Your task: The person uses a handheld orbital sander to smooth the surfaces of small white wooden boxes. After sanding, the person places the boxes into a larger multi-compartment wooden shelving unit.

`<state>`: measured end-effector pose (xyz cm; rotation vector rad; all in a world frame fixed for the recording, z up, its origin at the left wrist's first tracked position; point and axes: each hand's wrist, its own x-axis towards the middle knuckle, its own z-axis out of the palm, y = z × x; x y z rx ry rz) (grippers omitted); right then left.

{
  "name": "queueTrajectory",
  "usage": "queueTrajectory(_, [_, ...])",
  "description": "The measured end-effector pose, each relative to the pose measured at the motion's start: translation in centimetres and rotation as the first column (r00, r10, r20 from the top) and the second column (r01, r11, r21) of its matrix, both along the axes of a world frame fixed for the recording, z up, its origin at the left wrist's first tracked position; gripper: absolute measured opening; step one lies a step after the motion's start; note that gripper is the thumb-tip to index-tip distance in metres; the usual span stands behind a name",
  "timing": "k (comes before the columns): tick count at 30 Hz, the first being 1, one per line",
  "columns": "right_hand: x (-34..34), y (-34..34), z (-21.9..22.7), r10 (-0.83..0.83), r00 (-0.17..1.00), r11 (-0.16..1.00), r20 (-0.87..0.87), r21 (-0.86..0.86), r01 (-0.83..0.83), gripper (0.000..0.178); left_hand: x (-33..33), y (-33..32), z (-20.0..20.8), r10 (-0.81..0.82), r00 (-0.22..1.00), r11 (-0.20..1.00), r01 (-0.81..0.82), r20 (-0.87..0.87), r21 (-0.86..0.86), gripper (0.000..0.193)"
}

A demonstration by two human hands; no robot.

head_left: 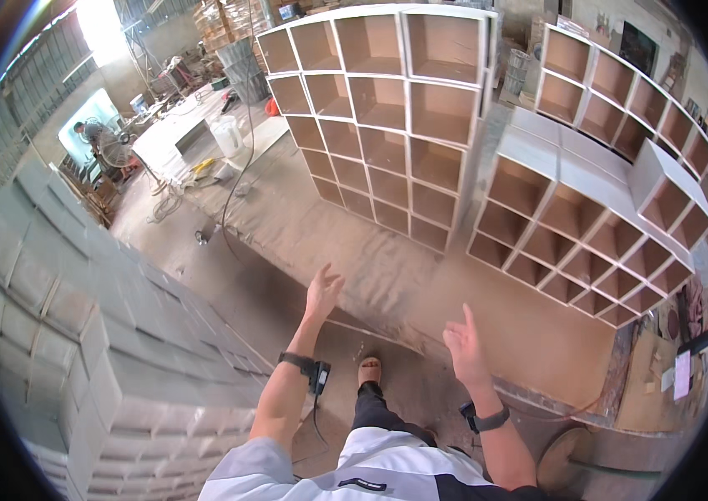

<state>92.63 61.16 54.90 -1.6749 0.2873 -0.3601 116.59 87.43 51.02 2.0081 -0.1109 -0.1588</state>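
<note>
My left hand (325, 292) is held out in front of me over the near edge of a low dusty platform (354, 275). Its fingers are slightly bent and apart, with nothing in them. To its right my right hand (465, 344) is raised above the brown board surface (521, 326), index finger stretched out and the others partly curled. It is empty too. Beyond both hands stands a tall white-edged cubby shelf (408, 134) with brown compartments. A lower cubby shelf (571, 234) sits to the right of it. Neither hand touches a shelf.
Stacked pale grey boxes or panels (162, 417) rise along my left. At the far left are a white-topped table (178, 134), a fan (116, 149) and another person (99, 138). A cable (233, 200) hangs over the platform. A round-topped stool (566, 455) stands at the lower right.
</note>
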Motion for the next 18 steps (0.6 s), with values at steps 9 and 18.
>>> queueTrajectory(9, [25.0, 2.0, -0.7, -0.327, 0.94, 0.93, -0.099, -0.21, 0.302, 0.08, 20.0, -6.8, 2.6, 0.003, 1.0, 0.909, 0.004, 0.018, -0.417, 0.084])
queueTrajectory(18, [32.7, 3.4, -1.8, -0.578, 0.816, 0.813, -0.022, -0.105, 0.573, 0.057, 26.6, -9.0, 0.7, -0.106, 0.994, 0.826, 0.092, 0.006, -0.556, 0.034])
